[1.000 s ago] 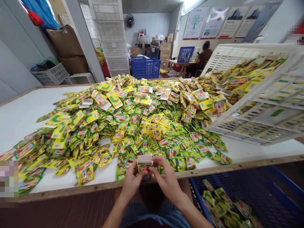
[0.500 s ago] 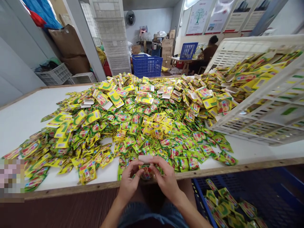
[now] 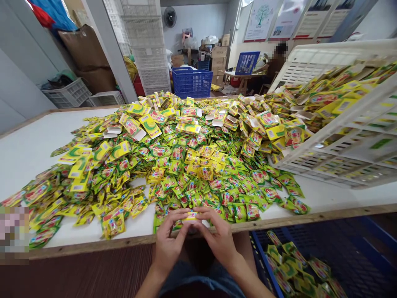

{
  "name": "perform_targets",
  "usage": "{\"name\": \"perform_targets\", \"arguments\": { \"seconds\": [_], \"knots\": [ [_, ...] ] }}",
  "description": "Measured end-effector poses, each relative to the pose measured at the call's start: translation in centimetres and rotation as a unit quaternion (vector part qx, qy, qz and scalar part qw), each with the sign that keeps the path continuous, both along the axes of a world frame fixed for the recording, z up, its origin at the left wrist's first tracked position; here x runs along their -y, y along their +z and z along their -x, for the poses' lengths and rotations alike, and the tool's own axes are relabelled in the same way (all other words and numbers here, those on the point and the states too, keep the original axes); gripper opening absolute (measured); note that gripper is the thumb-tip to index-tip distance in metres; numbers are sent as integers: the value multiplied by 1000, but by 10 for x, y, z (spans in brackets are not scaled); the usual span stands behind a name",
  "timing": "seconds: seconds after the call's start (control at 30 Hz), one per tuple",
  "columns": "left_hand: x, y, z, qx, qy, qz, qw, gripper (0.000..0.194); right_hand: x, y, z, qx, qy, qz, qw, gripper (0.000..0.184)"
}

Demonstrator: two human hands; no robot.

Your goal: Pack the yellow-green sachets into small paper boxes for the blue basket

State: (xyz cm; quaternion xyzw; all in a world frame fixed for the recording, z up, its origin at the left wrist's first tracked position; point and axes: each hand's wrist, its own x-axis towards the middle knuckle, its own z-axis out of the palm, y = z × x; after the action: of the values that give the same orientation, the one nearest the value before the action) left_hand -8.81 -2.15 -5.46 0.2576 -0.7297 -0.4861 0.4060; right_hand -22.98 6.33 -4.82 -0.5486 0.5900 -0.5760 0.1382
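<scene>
Though small, box [image 3: 191, 216] in both hands [image 3: 168, 236].

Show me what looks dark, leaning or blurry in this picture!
Head view: the pillar leans, probably from a wide lens; head view: the blue crate below the table is dim; head view: print on the held box is too blurry to read; head view: blocky squares cover the head of the seated person.

1. A fan [image 3: 170, 17] on the back wall [image 3: 201, 18].
2. A tall stack of white crates [image 3: 149, 51] beside a blue basket [image 3: 192, 82].
3. Cardboard boxes [image 3: 218, 58] piled near the back wall.
4. Posters [image 3: 259, 20] hung in a row.
5. A person [image 3: 274, 66] seated at a far table [image 3: 231, 73].
</scene>
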Motion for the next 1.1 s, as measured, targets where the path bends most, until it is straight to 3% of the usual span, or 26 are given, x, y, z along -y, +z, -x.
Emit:
{"name": "perform_targets", "arguments": {
  "seconds": [0.33, 0.6, 0.67, 0.73, 0.8, 0.83, 0.9, 0.97, 1.03, 1.1],
  "knots": [
    [3, 5, 6, 17, 41, -3, 999, 8, 11, 6, -3, -51, -72, -22, 996, 11],
    [11, -20, -2, -8, 12, 96, 995, 19, 5, -24, -5, -51, -48, 41, 997, 20],
    [8, -24, -1, 0, 32, 83, 996, 24, 6, -28, -7, -2, -41, 32, 999, 19],
    [3, -23, 3, 1, 56, 31, 998, 45, 8, -27, -7, 103, -58, 21, 993, 15],
    [-6, -18, 9, 13, 59, -19, 998, 62, 12, -22, -5, 253, -83, 29, 963, 14],
    [-10, -14, 12, 28, 52, -24, 998, 60, 13, -19, -3, 323, -81, 37, 942, 15],
    [-19, -6, 19, 47, 42, 18, 998, 41, 17, -11, 2, 417, -27, 46, 907, 20],
    [-24, 2, 25, 31, 51, 95, 994, 29, 20, -4, 9, 450, 49, 39, 891, 24],
    [-25, 7, 29, -3, 61, 171, 983, 34, 21, 1, 14, 456, 93, 29, 885, 27],
    [-24, 9, 31, -15, 44, 233, 971, 42, 21, 4, 17, 464, 90, 31, 881, 29]
  ]
}}
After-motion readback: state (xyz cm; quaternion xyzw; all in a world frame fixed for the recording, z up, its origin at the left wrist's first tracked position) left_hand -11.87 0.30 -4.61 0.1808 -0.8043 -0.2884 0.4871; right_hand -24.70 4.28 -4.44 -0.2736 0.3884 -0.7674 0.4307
